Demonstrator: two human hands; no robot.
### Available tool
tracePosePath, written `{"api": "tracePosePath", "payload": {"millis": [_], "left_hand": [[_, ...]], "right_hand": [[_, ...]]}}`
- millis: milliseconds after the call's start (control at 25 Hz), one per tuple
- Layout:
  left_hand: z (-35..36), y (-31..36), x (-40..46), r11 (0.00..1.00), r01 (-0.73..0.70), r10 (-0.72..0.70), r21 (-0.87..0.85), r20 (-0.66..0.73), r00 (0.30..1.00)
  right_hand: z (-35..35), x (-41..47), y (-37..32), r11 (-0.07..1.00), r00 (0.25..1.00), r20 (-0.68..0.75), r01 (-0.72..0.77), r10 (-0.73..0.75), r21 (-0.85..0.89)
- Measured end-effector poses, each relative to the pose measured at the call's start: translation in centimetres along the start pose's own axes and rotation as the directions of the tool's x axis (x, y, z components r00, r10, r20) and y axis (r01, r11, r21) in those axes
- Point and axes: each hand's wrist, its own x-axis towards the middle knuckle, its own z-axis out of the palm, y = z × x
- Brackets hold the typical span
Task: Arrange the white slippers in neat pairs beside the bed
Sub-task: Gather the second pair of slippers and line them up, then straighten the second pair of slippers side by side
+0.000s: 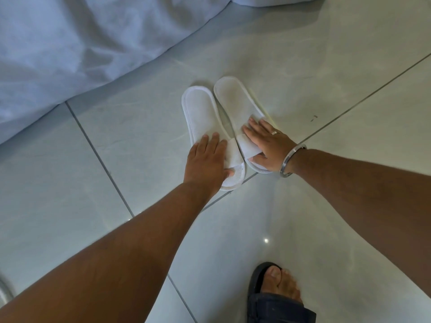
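Both forearms are bare, with no sleeves in sight. The right hand [265, 148] wears a slim ring [275, 133] on one finger and a plain silver bangle [291, 159] at the wrist. The near foot wears a dark open-toed sandal [277, 306].

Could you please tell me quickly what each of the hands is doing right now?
Left hand: open, flat on the left slipper.
Right hand: open, flat on the right slipper.

Both arms reach down, left hand [205, 159] and right hand [265, 145] spread flat, palms down.
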Motion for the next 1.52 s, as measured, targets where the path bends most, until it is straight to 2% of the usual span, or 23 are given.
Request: {"api": "tracePosePath", "payload": {"millis": [120,440,720,1000,1120,1200,1320,1400,1440,1520], "left_hand": [[0.2,0.3,-0.2,1.0,0.018,-0.018,-0.003,-0.024,1.0],[0.4,0.5,0.0,0.999,0.045,-0.045,0.001,-0.042,0.998],[0.6,1.2,1.1,0.999,0.044,-0.044,0.02,-0.021,0.999],[0.0,2.7,2.7,0.999,0.051,-0.051,0.012,0.063,0.997],[-1.6,0.9,0.5,0.999,0.011,-0.01,-0.031,0.033,0.999],[-2.8,-2.3,-2.9,1.0,-0.002,0.002,-0.015,-0.039,0.999],[-4.3,-10.3,-11.4,0.993,0.11,-0.108,0.046,-0.051,0.993],[-5.9,-17.3,-19.8,0.96,0.256,-0.248,0.115,-0.077,0.966],[-7.3,-20.9,-25.3,0.923,0.35,-0.339,0.161,-0.09,0.936],[-9.4,-26.9,-36.3,0.812,0.546,-0.535,0.208,-0.112,0.838]], "right_hand": [[0.2,0.5,-0.3,0.999,0.999,0.002,-0.045,0.045,0.016],[0.6,0.4,-0.7,0.999,0.999,0.002,-0.04,0.04,0.01],[-0.1,1.0,1.0,0.999,1.0,0.021,-0.007,0.008,-0.05],[-1.1,0.7,2.6,0.995,0.997,0.074,-0.014,0.021,-0.101],[-2.4,-0.8,0.8,0.99,0.999,-0.045,0.013,-0.02,-0.141],[-3.4,-1.4,-2.2,0.976,0.982,-0.115,0.127,-0.149,-0.179],[-3.1,-0.6,-10.5,0.923,0.916,-0.179,0.319,-0.358,-0.213],[-2.3,1.6,-19.1,0.866,0.859,-0.153,0.457,-0.489,-0.205],[-1.7,2.8,-24.8,0.809,0.807,-0.122,0.547,-0.578,-0.214],[-0.8,4.1,-35.7,0.712,0.719,-0.064,0.665,-0.692,-0.223]]}}
